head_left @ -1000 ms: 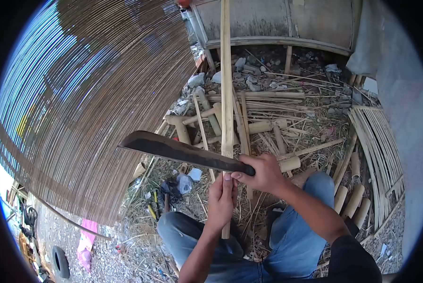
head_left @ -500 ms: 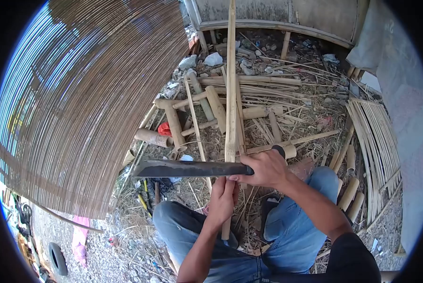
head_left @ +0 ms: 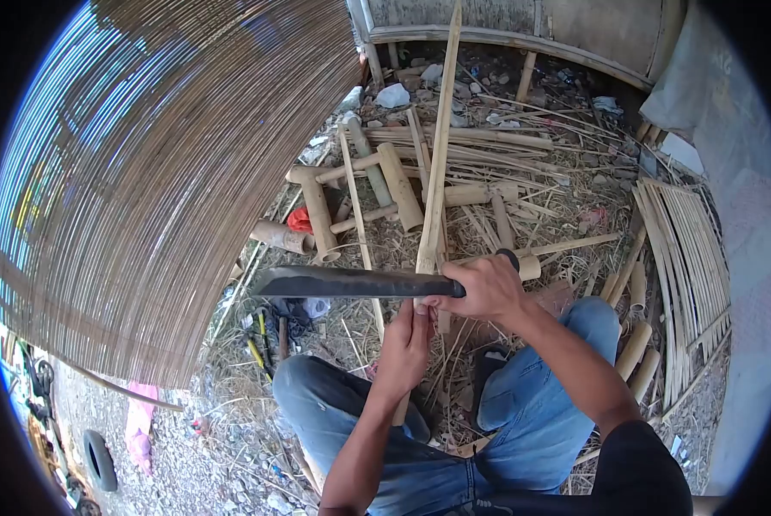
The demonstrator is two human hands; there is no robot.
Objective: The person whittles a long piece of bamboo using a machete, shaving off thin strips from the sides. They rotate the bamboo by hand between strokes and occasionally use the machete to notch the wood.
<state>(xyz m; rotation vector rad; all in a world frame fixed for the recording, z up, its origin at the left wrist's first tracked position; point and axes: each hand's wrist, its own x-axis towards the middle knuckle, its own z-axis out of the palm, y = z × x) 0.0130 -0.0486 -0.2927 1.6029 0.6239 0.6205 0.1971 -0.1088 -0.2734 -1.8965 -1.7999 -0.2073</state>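
Observation:
A long pale bamboo strip (head_left: 437, 181) runs away from me, its near end down between my knees. My left hand (head_left: 405, 344) is closed around its lower part, just under the blade. In my right hand (head_left: 489, 288) is the dark handle of a machete (head_left: 351, 282). The wide black blade points left and lies across the strip, right above the left hand's fingertips. The right thumb and fingers come close to the left fingertips at the strip.
Bamboo pieces joined like a frame (head_left: 394, 185) lie ahead among straw and loose strips. A slatted bamboo screen (head_left: 171, 189) hangs at left. Another slatted panel (head_left: 682, 275) leans at right near cut bamboo tubes (head_left: 633, 351). A tyre (head_left: 100, 461) lies at lower left.
Both hands and the machete have shifted slightly upward in view. The bamboo strip's far end has tilted to the right. Both grips are unchanged.

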